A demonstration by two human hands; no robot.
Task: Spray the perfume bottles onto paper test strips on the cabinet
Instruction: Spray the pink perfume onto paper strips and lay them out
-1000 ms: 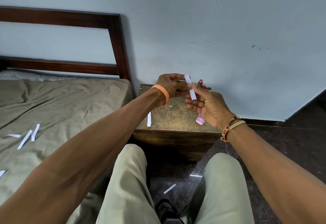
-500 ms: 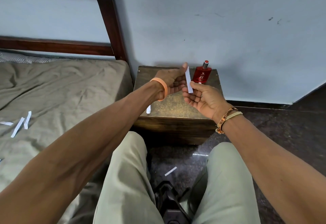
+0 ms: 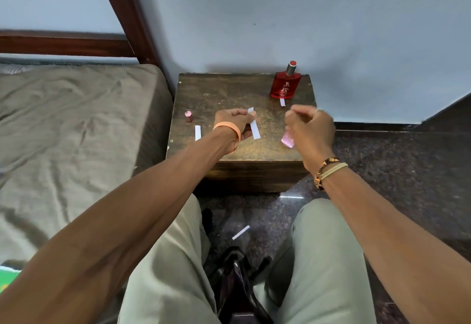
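- The left hand [image 3: 233, 122], with an orange wristband [image 3: 228, 129] on its wrist, pinches a white paper strip [image 3: 254, 124] between thumb and curled fingers; the strip stands nearly upright at the hand's right edge.
- The right hand [image 3: 309, 130] is clenched in a loose fist, slightly blurred, hovering just right of the strip; beaded bracelets [image 3: 328, 170] circle its wrist.
- A pink bottle [image 3: 288, 140], pale and see-through, peeks out from behind the heel of the right hand. Whether the hand touches it cannot be told.
- Both hands are over the top of a dark, scuffed wooden cabinet [image 3: 224, 91].
- Beyond the right hand, by the wall, stands a red perfume bottle [image 3: 285, 86]: flat and rectangular, glossy red, upright, with pale lettering, a silver collar and a red top.
- A short strip [image 3: 282, 102] lies flat just in front of that bottle, between it and the right hand.
- Left of the left hand a second strip [image 3: 197, 133] lies flat on the cabinet, and just past it stands a small pink cylinder [image 3: 188, 116].
- Further left of the left arm is a bed [image 3: 76, 124] with a rumpled olive sheet.
- Below the hands, between the person's knees, another loose strip [image 3: 240, 232] lies on the dark floor.
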